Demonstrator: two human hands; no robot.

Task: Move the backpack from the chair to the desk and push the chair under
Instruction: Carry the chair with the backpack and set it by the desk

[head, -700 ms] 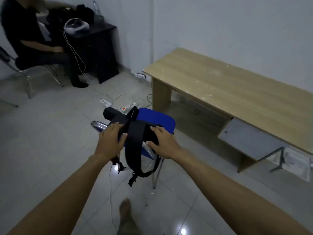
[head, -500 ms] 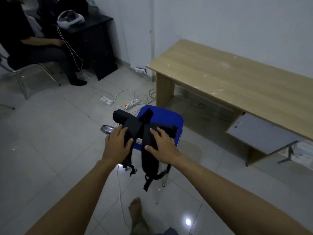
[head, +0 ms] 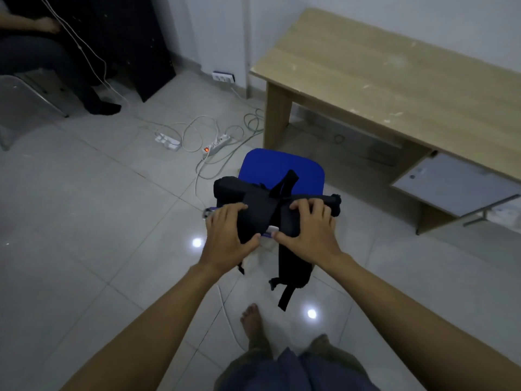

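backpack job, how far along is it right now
Nothing is finished yet. In hand: the left hand and right hand grip the black backpack at the blue chair. Left: carry it to the wooden desk, whose top is bare, then push the chair under.

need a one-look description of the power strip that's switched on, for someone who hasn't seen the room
Start at the wooden desk and drop to the tiled floor by its left leg, beyond the blue chair. Two white strips lie among tangled cables; the power strip nearer the desk is the only one showing a glowing red switch.

camera nearer; hands (head: 229, 234) spread on backpack (head: 253, 210).
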